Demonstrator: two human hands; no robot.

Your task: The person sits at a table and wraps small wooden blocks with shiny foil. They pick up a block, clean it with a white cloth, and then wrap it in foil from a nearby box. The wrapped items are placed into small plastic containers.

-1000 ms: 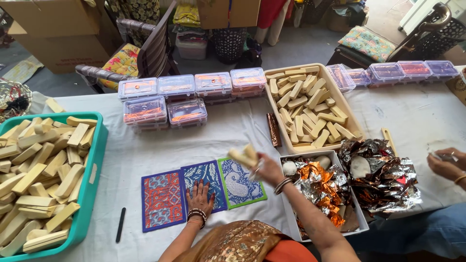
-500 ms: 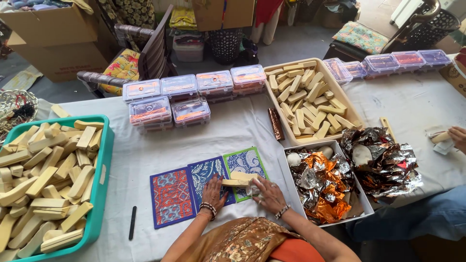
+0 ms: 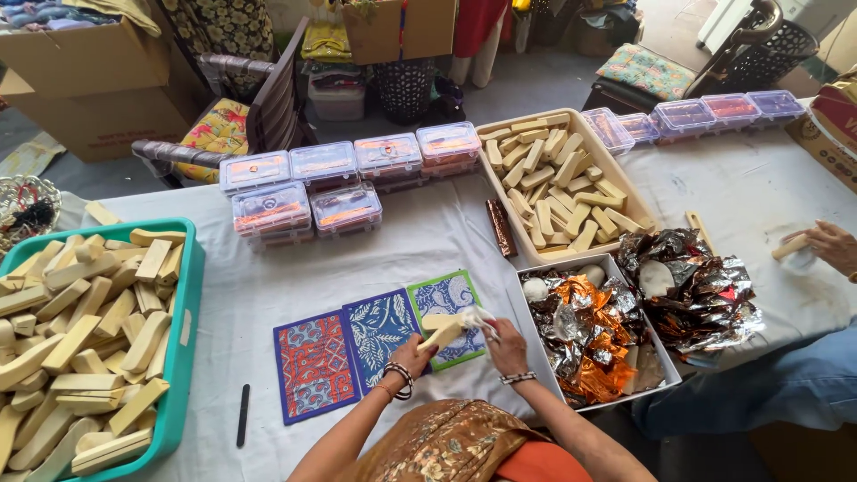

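Observation:
My left hand (image 3: 408, 361) grips the near end of a pale tan bar (image 3: 443, 332) held over the patterned mats. My right hand (image 3: 506, 344) pinches a thin clear wrapper (image 3: 479, 318) at the bar's far end. Under the hands lie three printed mats side by side: a red one (image 3: 310, 366), a blue one (image 3: 379, 328) and a green one (image 3: 446, 299). Both wrists wear bangles.
A teal tub (image 3: 183, 339) of tan bars stands at the left, a beige tray (image 3: 546, 178) of bars at the back right. Clear lidded boxes (image 3: 321, 183) line the back. A white box (image 3: 582, 337) holds crumpled foil. Another person's hand (image 3: 826, 245) works at the right edge. A black stick (image 3: 242, 415) lies near.
My right hand brought the bar down from above the white box to the mats. My left hand rose off the mat and took hold of the bar's near end.

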